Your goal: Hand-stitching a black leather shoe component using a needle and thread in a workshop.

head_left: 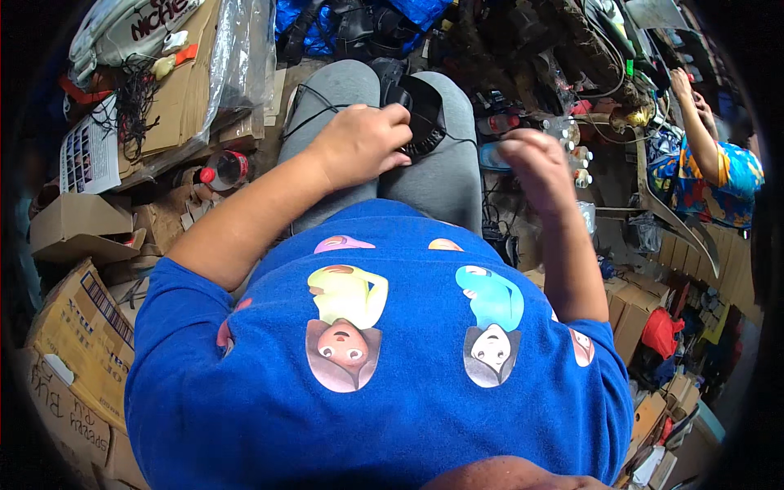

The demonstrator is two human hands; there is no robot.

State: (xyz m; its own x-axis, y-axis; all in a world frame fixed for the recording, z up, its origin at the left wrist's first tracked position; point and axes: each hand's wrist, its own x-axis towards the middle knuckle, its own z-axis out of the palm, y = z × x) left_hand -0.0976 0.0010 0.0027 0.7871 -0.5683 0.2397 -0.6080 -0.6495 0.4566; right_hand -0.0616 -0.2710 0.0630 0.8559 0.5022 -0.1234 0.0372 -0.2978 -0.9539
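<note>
A black shoe (425,110) lies across my grey-clad thighs, its ridged edge facing me. My left hand (364,140) is closed on the shoe's left side with curled fingers; the fingertips are partly hidden. Dark thread (317,98) loops over my left thigh beside that hand. From the shoe's right side a thin black strand stretches toward my right hand (539,163), raised just right of my right knee. This hand is blurred, its fingers drawn together on the strand. Whether it also holds a tool cannot be made out.
To the left are flattened cardboard (184,90), a red-capped bottle (225,170) and an open carton (80,226). Several small bottles (581,155) stand at right. Black footwear (355,28) lies on blue sheeting ahead. Another person (714,167) in a colourful shirt is at far right.
</note>
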